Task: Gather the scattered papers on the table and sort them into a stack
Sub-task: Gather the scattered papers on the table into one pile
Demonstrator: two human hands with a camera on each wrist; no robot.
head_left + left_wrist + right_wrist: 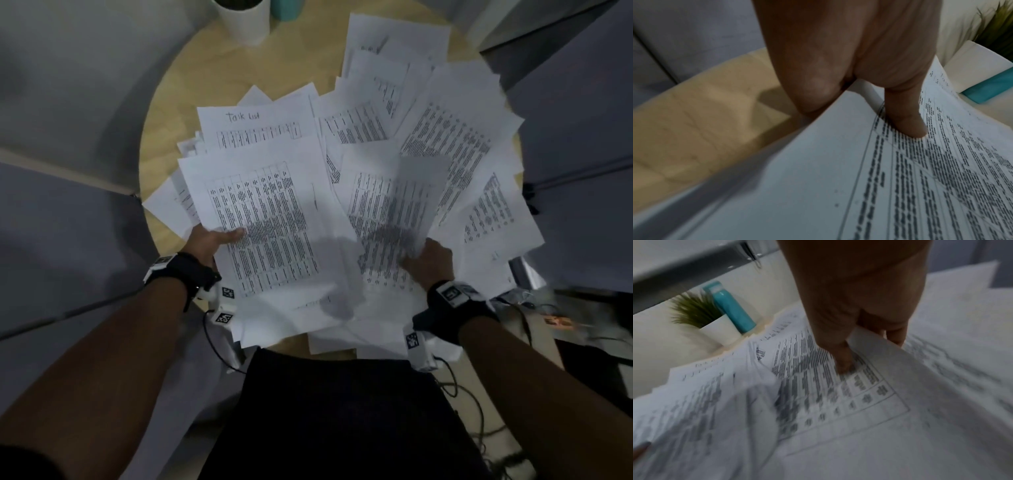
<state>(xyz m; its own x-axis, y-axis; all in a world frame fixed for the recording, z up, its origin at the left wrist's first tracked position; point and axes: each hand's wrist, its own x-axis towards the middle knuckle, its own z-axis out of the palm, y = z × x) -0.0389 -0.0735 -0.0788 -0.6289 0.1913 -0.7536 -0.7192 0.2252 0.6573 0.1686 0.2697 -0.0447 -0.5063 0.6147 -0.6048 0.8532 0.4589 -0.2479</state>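
Left hand point(209, 241) and right hand point(430, 262) pinch papers point(267, 219); white pot point(721, 331) (green plant point(694, 309) inside).

- Papers point(376, 154) overlap across the desk point(178, 102), past its near edge.
- Plant pot point(245, 19) at the far edge; bottle point(287, 8) just right of it.
- "Task List" sheet point(253, 126) partly under the near-left sheet point(267, 222).

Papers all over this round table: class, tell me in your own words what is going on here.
A person is gathering papers spread across a round wooden table. The left hand grips a printed sheet by its edge, thumb on top. The right hand pinches a second sheet beside it. Most papers lie loose and overlapping, so there is no tidy stack yet. A white plant pot and a teal bottle stand at the far edge.
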